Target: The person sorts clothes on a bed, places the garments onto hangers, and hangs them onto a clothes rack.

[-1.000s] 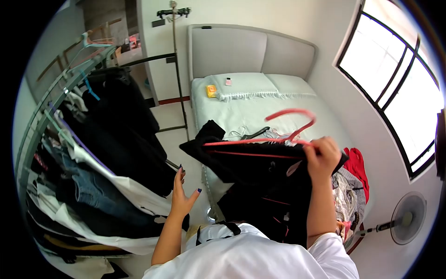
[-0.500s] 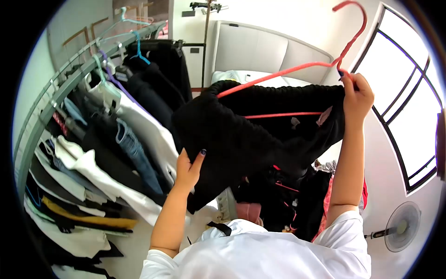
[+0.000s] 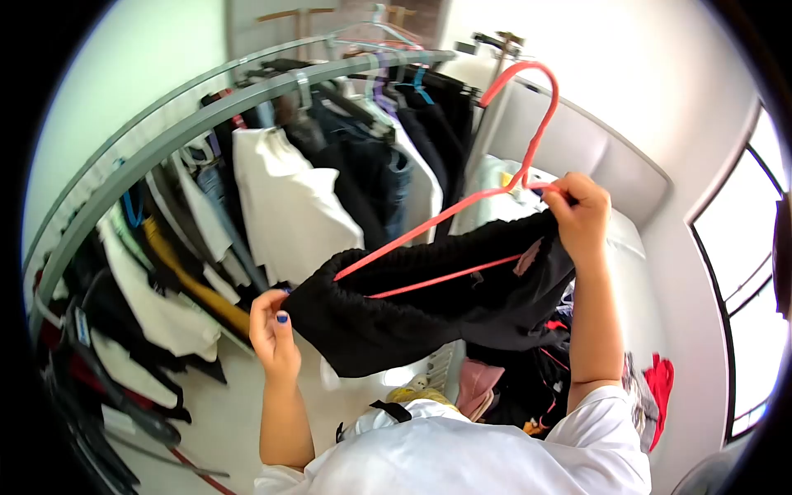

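A black garment with a gathered elastic waist (image 3: 388, 334) hangs in front of me; whether it is trousers or a skirt I cannot tell. Through its open waist runs a coral-pink hanger (image 3: 445, 218), hook upward. My right hand (image 3: 582, 216) is closed on the hanger's right shoulder together with the waistband. At the opposite side, my left hand (image 3: 276, 342) holds the garment's left edge, with fingers bent and the thumb toward me. A small pale label shows inside the waist.
A curved grey rail (image 3: 198, 106) at the left carries many hung clothes, including a white top (image 3: 289, 202). Dark clothes and a pink cloth (image 3: 480, 386) lie below the garment. Behind stands a bed with a grey headboard (image 3: 569, 124); a window (image 3: 751, 272) is at the right.
My view has turned left toward the rail. The garment and hanger now sit lower in view. My left hand has shifted from the garment's front to its left edge; my right hand keeps its grip.
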Motion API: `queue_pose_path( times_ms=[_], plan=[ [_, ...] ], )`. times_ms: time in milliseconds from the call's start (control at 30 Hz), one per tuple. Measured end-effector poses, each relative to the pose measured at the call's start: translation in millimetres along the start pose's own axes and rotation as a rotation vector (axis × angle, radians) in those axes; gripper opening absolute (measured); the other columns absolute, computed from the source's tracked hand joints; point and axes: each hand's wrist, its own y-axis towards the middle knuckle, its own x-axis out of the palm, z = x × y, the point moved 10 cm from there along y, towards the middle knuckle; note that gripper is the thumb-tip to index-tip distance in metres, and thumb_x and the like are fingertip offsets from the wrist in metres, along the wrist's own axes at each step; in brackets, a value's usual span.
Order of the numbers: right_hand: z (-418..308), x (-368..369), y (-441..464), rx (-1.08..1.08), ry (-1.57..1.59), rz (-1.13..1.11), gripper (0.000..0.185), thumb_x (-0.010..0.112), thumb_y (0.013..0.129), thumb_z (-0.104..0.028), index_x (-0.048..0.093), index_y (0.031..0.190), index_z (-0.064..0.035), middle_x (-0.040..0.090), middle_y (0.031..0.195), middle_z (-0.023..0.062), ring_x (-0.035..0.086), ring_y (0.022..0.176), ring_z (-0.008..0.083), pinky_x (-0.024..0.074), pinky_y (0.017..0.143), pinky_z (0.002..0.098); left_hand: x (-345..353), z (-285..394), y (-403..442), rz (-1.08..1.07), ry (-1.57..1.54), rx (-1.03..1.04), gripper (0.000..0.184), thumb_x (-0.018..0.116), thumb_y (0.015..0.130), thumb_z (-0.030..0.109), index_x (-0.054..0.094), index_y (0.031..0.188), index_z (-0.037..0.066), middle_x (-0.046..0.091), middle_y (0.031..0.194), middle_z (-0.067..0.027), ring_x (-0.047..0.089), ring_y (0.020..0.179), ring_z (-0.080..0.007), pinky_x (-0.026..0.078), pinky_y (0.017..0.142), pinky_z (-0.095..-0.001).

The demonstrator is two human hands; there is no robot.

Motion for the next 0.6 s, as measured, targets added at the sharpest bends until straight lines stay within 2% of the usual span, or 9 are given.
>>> queue_pose_path(
  times_ms=[33, 133, 233, 267, 300, 367, 400, 567, 600],
  plan=[
    [-13, 15, -2, -0.009, 0.045, -0.043, 0.013, 0.071, 0.062, -0.005, 0.059, 0.065, -0.0009, 0.049, 0.056, 0.0069, 0.046, 0.052, 0.0181, 0.0345, 0.048, 0.0290, -15, 4, -1, 0.067, 0.049, -0.036, 0.030, 0.050, 0.089, 0.023, 0.051, 0.102, -0.004, 0.053, 0.093, -0.0070, 0.049, 0.086, -0.0140, 0.038, 0.080, -0.0249],
    [-53, 44, -5, -0.094, 0.117, -0.100, 0.015, 0.073, 0.061, -0.008, 0.060, 0.064, -0.0022, 0.051, 0.057, 0.0068, 0.048, 0.052, 0.0199, 0.0355, 0.048, 0.0296, -45, 36, -3, 0.008, 0.204, 0.089, 0.027, 0.053, 0.087, 0.022, 0.056, 0.094, -0.004, 0.054, 0.091, -0.0087, 0.050, 0.083, -0.0146, 0.039, 0.074, -0.0247],
    [-93, 67, -5, -0.144, 0.186, -0.182, 0.015, 0.073, 0.062, -0.009, 0.060, 0.065, -0.0028, 0.051, 0.058, 0.0068, 0.049, 0.053, 0.0192, 0.0367, 0.048, 0.0294, -69, 69, -8, 0.000, 0.431, 0.149, 0.029, 0.055, 0.085, 0.024, 0.056, 0.094, -0.003, 0.055, 0.088, -0.0096, 0.051, 0.079, -0.0173, 0.039, 0.070, -0.0257],
    [-104, 75, -7, -0.146, 0.206, -0.211, 0.015, 0.073, 0.063, -0.010, 0.060, 0.066, -0.0030, 0.052, 0.058, 0.0069, 0.049, 0.053, 0.0195, 0.0372, 0.048, 0.0295, -69, 92, -6, -0.016, 0.540, 0.294, 0.032, 0.061, 0.080, 0.025, 0.056, 0.094, -0.003, 0.057, 0.086, -0.0121, 0.053, 0.076, -0.0235, 0.042, 0.068, -0.0302],
    [-113, 83, -8, -0.173, 0.228, -0.217, 0.015, 0.073, 0.063, -0.012, 0.061, 0.066, -0.0031, 0.052, 0.058, 0.0070, 0.050, 0.053, 0.0204, 0.0378, 0.048, 0.0300, -76, 102, -6, -0.003, 0.558, 0.296, 0.032, 0.061, 0.080, 0.025, 0.056, 0.094, -0.003, 0.057, 0.086, -0.0121, 0.053, 0.076, -0.0235, 0.042, 0.068, -0.0302],
    [-124, 101, -11, -0.143, 0.273, -0.278, 0.016, 0.073, 0.064, -0.014, 0.061, 0.067, -0.0030, 0.052, 0.057, 0.0072, 0.051, 0.053, 0.0211, 0.0382, 0.048, 0.0302, -69, 121, -10, -0.075, 0.764, 0.370, 0.032, 0.065, 0.075, 0.022, 0.056, 0.095, -0.002, 0.057, 0.087, -0.0138, 0.054, 0.076, -0.0291, 0.043, 0.069, -0.0349],
    [-131, 109, -12, -0.137, 0.302, -0.310, 0.016, 0.072, 0.065, -0.014, 0.061, 0.067, -0.0030, 0.053, 0.057, 0.0075, 0.051, 0.053, 0.0215, 0.0386, 0.049, 0.0305, -70, 125, -9, -0.071, 0.828, 0.346, 0.029, 0.066, 0.073, 0.016, 0.056, 0.094, -0.001, 0.057, 0.087, -0.0142, 0.054, 0.078, -0.0315, 0.043, 0.069, -0.0372],
    [-182, 131, -20, -0.188, 0.415, -0.382, 0.016, 0.071, 0.067, -0.015, 0.061, 0.067, -0.0022, 0.054, 0.058, 0.0084, 0.053, 0.055, 0.0221, 0.0400, 0.050, 0.0311, -104, 115, -15, 0.076, 1.043, 0.353, 0.012, 0.058, 0.077, 0.006, 0.053, 0.085, -0.001, 0.056, 0.081, -0.0143, 0.053, 0.075, -0.0323, 0.043, 0.065, -0.0366],
    [-192, 137, -22, -0.201, 0.418, -0.428, 0.016, 0.070, 0.067, -0.015, 0.061, 0.068, -0.0020, 0.054, 0.058, 0.0086, 0.053, 0.054, 0.0223, 0.0403, 0.050, 0.0312, -117, 120, -18, 0.213, 1.099, 0.413, 0.008, 0.055, 0.078, 0.004, 0.053, 0.084, -0.001, 0.055, 0.078, -0.0144, 0.053, 0.073, -0.0323, 0.042, 0.064, -0.0364]
  ],
)
